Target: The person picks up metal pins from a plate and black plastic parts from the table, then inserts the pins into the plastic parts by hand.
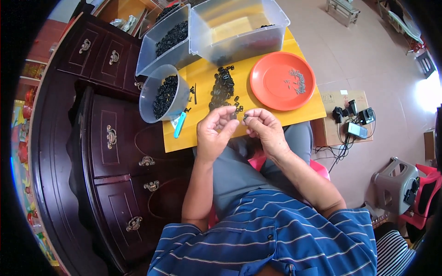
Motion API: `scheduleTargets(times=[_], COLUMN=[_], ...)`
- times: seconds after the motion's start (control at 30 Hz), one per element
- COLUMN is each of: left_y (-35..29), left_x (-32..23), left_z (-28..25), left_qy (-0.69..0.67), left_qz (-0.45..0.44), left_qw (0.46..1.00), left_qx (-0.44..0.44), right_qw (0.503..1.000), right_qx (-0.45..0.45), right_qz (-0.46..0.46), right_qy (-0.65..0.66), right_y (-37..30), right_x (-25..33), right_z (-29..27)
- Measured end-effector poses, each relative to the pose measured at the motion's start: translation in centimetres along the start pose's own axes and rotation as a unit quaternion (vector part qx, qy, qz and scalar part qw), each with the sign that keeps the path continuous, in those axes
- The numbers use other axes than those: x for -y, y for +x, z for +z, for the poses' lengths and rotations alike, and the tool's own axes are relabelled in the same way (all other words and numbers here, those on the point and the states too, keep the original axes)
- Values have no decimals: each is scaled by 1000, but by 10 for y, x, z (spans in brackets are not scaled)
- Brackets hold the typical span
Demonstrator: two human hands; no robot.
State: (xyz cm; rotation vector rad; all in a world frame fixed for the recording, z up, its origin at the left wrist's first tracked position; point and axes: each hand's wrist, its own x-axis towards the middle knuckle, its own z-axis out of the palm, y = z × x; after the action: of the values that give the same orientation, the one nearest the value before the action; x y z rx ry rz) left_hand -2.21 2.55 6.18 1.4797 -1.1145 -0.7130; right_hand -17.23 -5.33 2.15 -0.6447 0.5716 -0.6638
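Observation:
Above the near edge of the yellow table board (184, 138), my two hands face each other. My left hand (215, 132) is open, its fingers curved and the thumb apart, and nothing shows between them. Thumb and fingertips of my right hand (266, 131) pinch a small black plastic piece (246, 117), partly hidden by the fingers. Just beyond my hands lies a loose pile of small black plastic pieces (223, 87). To the right stands a red plate (267, 87) with many tiny silvery metal pins (299, 82) on it.
A round clear tub (146, 99) of black parts stands at left, beside a turquoise-handled cutter (180, 125). Two clear bins (145, 64) (239, 43) line the far edge. Dark drawers (115, 138) flank the left; a cardboard box (331, 131) with electronics and cables is at right.

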Motion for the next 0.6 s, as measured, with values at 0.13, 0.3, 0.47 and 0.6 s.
scheduleTargets(times=[0.13,0.3,0.47,0.6], left_y=[0,0,-1,-2], left_x=[2,4,5,10], left_z=[0,2,4,2], left_qy=[16,4,-34,-64], left_qz=[11,18,10,5], left_qw=[1000,1000,999,995], left_qx=[5,-3,-32,-74], right_qw=[1000,1000,1000,1000], right_qx=[0,2,-3,-3], right_qz=[-1,-6,-7,-4], right_qy=[-10,-13,-6,-3], right_y=[0,1,2,2], right_x=[0,2,1,0], right_z=[0,0,-1,-1])
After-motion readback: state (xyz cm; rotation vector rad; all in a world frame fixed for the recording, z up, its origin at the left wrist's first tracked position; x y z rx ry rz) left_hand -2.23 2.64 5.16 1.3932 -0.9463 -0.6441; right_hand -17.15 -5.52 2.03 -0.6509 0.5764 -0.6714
